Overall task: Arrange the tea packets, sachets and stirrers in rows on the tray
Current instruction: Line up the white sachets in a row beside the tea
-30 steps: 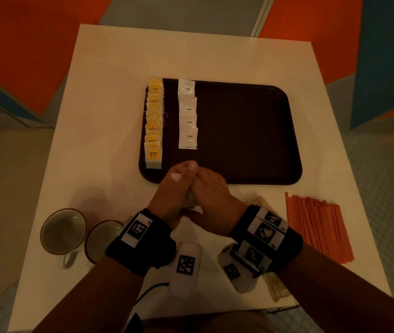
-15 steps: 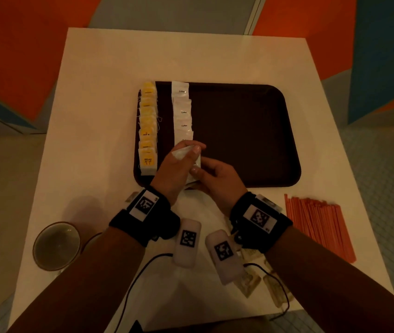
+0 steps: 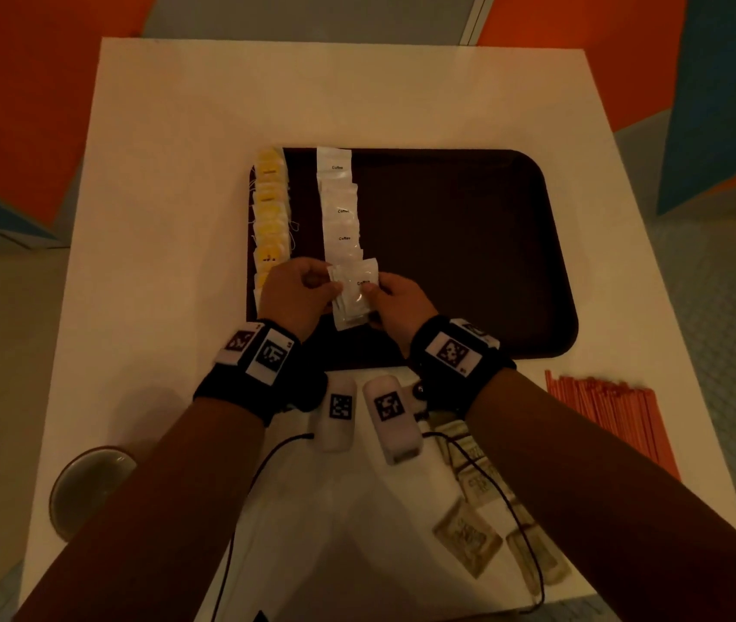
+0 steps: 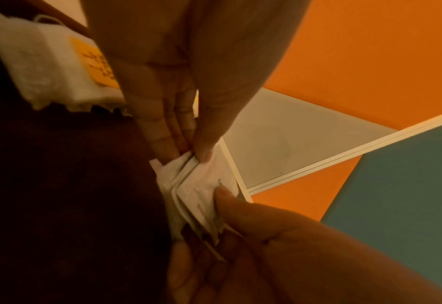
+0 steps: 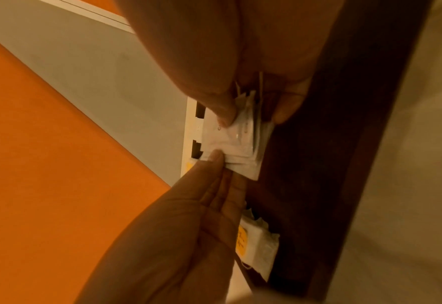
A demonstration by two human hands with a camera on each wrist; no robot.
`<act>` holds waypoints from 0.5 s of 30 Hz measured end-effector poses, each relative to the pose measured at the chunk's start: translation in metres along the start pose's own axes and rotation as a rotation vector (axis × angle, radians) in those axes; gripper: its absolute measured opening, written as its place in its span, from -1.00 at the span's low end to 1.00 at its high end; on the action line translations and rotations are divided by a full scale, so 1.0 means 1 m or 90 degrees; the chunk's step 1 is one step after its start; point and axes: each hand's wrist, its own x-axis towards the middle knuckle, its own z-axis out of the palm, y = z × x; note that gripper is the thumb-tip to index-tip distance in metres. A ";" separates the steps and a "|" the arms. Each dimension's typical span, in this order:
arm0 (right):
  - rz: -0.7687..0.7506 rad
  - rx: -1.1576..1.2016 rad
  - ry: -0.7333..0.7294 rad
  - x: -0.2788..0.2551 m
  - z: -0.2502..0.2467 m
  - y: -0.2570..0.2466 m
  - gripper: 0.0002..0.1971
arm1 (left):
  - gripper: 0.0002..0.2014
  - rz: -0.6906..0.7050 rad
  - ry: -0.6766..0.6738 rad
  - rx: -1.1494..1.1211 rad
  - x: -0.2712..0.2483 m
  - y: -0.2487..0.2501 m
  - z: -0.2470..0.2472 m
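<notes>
A dark brown tray (image 3: 469,244) lies on the white table. Along its left edge runs a row of yellow-tagged tea packets (image 3: 271,204) (image 4: 59,67) (image 5: 256,246). Beside it lies a row of white coffee sachets (image 3: 340,208). Over the near end of that row both hands hold a small stack of white sachets (image 3: 354,294) (image 4: 199,191) (image 5: 240,148). My left hand (image 3: 301,289) pinches the stack's left edge between thumb and fingers. My right hand (image 3: 395,303) pinches its right side, thumb on top. Orange stirrers (image 3: 608,424) lie in a bundle on the table at the right.
Brown sachets (image 3: 469,536) lie on the table near its front edge, under my right forearm. A round cup (image 3: 87,487) stands at the front left. The tray's right two thirds are bare. Orange and blue floor panels surround the table.
Both hands have moved forward from the tray's near edge onto the tray with the sachet stack, and the stack is now fanned flat over the near end of the white row.
</notes>
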 end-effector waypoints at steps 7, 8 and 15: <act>-0.048 -0.123 0.055 0.015 0.002 -0.002 -0.73 | -0.65 0.050 0.009 0.075 0.009 0.002 0.000; -0.058 -0.140 0.058 0.015 0.001 -0.001 -0.73 | -0.63 0.054 -0.006 0.066 0.007 0.003 -0.001; -0.040 -0.246 0.110 0.014 -0.007 0.005 -0.76 | -0.58 0.028 -0.063 0.013 -0.005 0.002 -0.002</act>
